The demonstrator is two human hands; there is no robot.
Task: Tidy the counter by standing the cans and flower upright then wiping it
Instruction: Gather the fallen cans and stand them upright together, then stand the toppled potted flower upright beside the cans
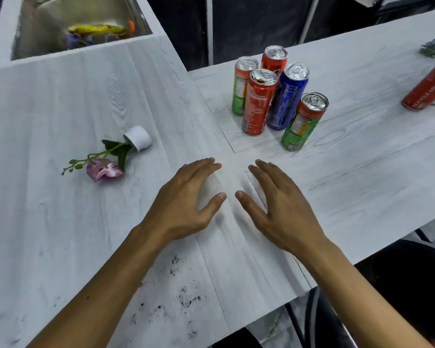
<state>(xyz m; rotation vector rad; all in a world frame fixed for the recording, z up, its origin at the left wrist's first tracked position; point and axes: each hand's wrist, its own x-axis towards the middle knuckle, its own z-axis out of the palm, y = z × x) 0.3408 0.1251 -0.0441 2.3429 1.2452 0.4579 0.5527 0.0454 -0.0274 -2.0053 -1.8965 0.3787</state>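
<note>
hands (186, 197) flat beside toppled flower (106, 159)

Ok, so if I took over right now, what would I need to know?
Hands: the left hand and right hand are both open, fingers straight, low over the counter, holding nothing.
Cans: five cans stand upright in a cluster beyond the hands. A red can is cut off at the right edge, so I cannot tell if it stands.
Flower: the flower lies on its side to the left, its white pot tipped over.
Dirt: dark crumbs lie near the forearms.
Done: five cans are up.
Left: check the red can, stand the flower, wipe.
</note>
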